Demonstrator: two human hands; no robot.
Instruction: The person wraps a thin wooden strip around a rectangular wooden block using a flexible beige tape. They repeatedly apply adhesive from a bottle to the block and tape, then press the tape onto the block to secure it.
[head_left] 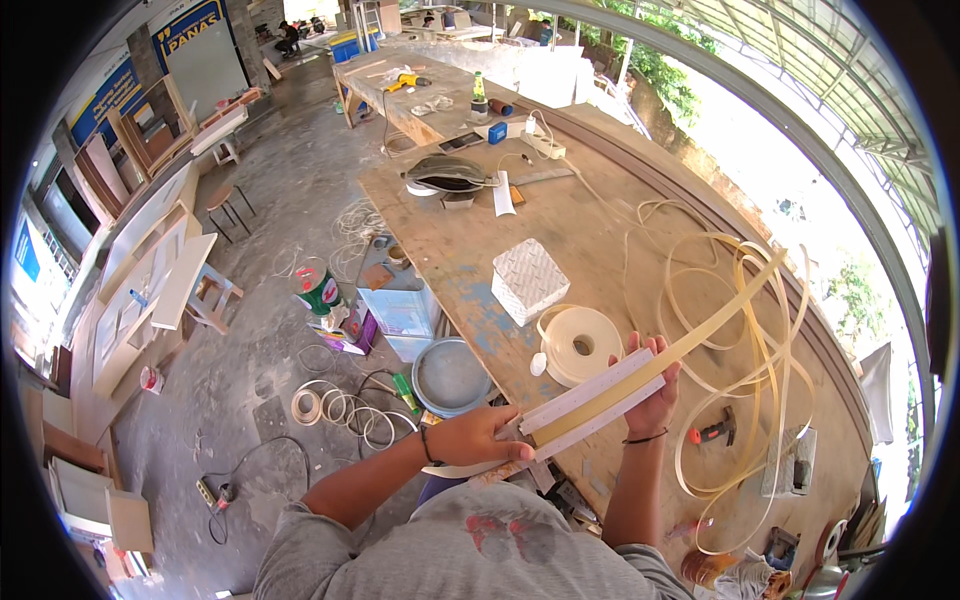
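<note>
Both hands hold a narrow white strip of board (pixel 575 392) at a slant over the table's near edge. A yellowish edge-banding strip (pixel 592 408) lies lengthwise along its middle and runs on past the far end. My left hand (pixel 468 436) is closed on the near end, thumb and fingers pinching it. My right hand (pixel 656 398) cradles the far end from beneath, fingers curled up round it. Loose loops of banding (pixel 757 350) spread over the table to the right. A cream roll of banding (pixel 592 330) lies just beyond the board.
The wooden table (pixel 440 240) carries a white box (pixel 530 280), a pouch (pixel 445 175), a small white bottle (pixel 538 364) and a red-and-black hammer (pixel 712 430). Left of it are a grey basin (pixel 452 376), a blue-white container (pixel 400 310) and cables on the floor.
</note>
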